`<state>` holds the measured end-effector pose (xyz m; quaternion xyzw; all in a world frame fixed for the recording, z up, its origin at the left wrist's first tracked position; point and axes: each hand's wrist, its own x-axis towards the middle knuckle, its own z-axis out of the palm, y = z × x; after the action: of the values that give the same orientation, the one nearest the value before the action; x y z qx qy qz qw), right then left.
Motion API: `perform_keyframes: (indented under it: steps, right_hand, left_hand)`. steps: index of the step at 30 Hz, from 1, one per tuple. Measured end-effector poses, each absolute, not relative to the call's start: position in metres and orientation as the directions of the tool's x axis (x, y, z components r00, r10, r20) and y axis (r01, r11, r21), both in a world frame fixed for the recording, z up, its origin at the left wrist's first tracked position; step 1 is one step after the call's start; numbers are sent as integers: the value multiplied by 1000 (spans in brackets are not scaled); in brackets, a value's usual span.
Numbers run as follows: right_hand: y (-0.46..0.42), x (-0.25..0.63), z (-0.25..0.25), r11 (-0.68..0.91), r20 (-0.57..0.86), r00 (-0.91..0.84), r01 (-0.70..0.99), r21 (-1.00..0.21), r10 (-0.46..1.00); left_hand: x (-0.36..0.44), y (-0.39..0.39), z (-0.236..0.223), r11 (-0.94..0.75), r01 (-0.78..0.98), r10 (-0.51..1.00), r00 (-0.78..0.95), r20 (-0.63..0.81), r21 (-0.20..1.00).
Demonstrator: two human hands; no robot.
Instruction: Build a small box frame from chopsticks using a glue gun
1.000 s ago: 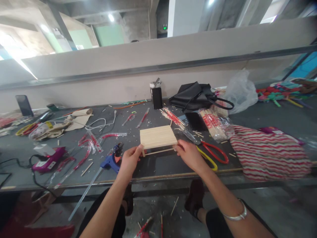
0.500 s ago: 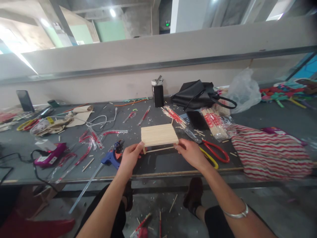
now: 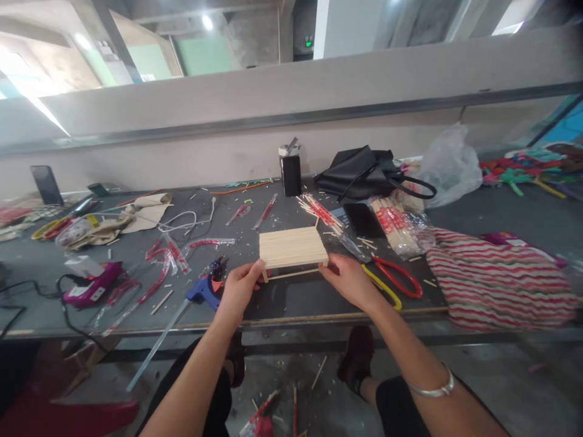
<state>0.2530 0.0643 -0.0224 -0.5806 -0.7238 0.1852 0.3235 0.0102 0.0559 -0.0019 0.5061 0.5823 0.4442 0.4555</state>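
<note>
A small table-like model made of pale wooden sticks (image 3: 294,247) stands in front of me, its flat top of sticks laid side by side. A single stick crosses low between its front legs. My left hand (image 3: 243,284) pinches the front left corner and leg. At the front right corner, my right hand (image 3: 347,278) has thumb and fingers closed on the other leg. Close by my left hand lies a blue hot glue gun (image 3: 204,291) with a long clear glue stick. Pliers with red and yellow handles (image 3: 397,276) lie beside my right hand.
Bundles of sticks in plastic wrap (image 3: 395,224), a phone (image 3: 363,220) and a striped cloth (image 3: 496,279) lie to the right. A black bottle (image 3: 290,175) and black bag (image 3: 364,173) stand behind. Purple device (image 3: 93,285), cables and empty wrappers (image 3: 157,276) occupy the left.
</note>
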Motion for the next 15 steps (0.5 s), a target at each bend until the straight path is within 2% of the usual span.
perform_keyframes:
  steps: [10,15]
  right_hand:
    - [66,254,-22,261,242,-130,709,-656,962]
    - [65,256,-20,248,216,-132,669,-701,967]
  left_hand:
    - [10,56,-2,95,191,994,-71,-82,977]
    - [11,55,-1,88,185,995,-69,-77,979]
